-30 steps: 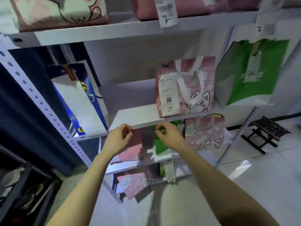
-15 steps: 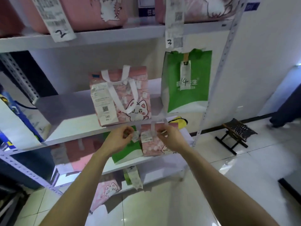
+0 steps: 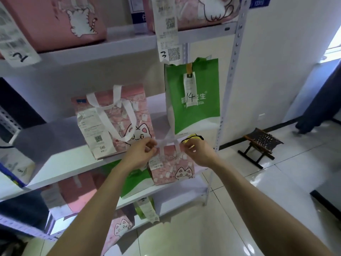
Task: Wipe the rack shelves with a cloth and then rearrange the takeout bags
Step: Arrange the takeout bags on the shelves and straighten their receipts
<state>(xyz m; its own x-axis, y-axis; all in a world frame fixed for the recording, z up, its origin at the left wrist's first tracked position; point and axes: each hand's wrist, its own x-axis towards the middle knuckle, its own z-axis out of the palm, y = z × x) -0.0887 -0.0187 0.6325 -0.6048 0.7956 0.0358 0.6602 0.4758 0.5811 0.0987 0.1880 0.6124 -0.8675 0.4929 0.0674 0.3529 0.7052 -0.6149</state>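
Centre of frame, our left hand (image 3: 141,152) and right hand (image 3: 198,150) each pinching a white handle of the small pink cat-print takeout bag (image 3: 173,168), bag hanging upright just below both, long axis vertical, before the white metal rack shelf (image 3: 60,163)

A: Rack? 
B: White painted metal rack shelf (image 3: 60,163), smooth matt; perforated grey metal upright (image 3: 232,71). 
A: Bags? 
B: Pink cat-print bag (image 3: 129,115), slightly glossy laminated look, flat white ribbon handles; green and white bag (image 3: 199,109), matt non-woven cloth look. Paper receipt (image 3: 96,133) is creased. 
A: Floor? 
B: Glossy pale floor tiles (image 3: 230,209), reflective.
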